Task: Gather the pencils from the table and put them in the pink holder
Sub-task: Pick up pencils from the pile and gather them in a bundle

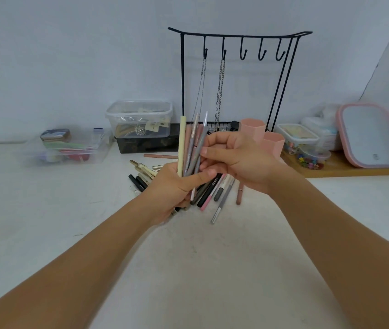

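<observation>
My left hand point(174, 188) grips an upright bundle of several pencils point(190, 148), cream, grey and pink, above the white table. My right hand point(233, 160) meets the bundle from the right, its fingers and thumb pinching a grey pencil in it. More pencils point(215, 191) lie scattered on the table under and behind both hands, and one pink pencil point(160, 156) lies apart further back. The pink holder point(273, 142), two hexagonal cups, stands just behind my right hand, partly hidden by it.
A black wire jewellery stand point(236, 74) with hanging chains rises behind the holder. Clear plastic boxes point(139, 118) sit at the back left on a dark box. A wooden tray point(345, 168) at the right carries small containers and a pink-framed mirror point(369, 136).
</observation>
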A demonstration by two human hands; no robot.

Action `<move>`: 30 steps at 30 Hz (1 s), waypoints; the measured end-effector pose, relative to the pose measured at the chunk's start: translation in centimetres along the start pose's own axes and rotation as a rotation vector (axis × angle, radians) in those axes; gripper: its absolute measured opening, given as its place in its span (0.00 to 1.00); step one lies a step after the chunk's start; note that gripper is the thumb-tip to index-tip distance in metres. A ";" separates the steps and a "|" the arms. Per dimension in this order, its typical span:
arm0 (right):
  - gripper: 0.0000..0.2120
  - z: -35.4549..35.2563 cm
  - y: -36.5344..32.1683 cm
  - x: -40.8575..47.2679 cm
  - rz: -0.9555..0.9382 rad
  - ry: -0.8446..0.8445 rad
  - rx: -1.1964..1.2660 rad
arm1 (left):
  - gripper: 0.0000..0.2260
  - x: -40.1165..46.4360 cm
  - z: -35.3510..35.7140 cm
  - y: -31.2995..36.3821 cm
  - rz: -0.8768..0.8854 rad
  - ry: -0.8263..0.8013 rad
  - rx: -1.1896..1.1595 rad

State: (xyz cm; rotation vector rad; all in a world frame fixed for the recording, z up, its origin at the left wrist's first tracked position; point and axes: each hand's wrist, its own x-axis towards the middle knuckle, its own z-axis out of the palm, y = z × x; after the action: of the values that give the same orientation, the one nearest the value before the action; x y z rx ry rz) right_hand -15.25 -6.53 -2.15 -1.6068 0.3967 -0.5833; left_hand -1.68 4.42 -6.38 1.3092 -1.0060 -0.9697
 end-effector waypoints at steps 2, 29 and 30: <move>0.11 0.1 0.1 0.0 0.038 0.031 -0.011 | 0.11 0.0 0.1 -0.1 -0.004 -0.022 0.009; 0.10 -5.1 0.6 -0.4 0.404 -0.209 -1.210 | 0.21 0.6 -1.0 0.3 -0.110 0.068 -0.089; 0.10 -5.2 0.6 -0.4 0.393 -0.217 -1.211 | 0.20 0.5 -0.9 0.3 -0.111 0.060 -0.086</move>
State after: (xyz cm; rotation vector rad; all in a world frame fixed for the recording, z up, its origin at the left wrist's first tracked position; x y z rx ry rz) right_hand -18.55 -10.54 -2.49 -2.5949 0.9834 0.2327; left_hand -0.66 4.19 -6.06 1.3256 -0.8439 -1.0403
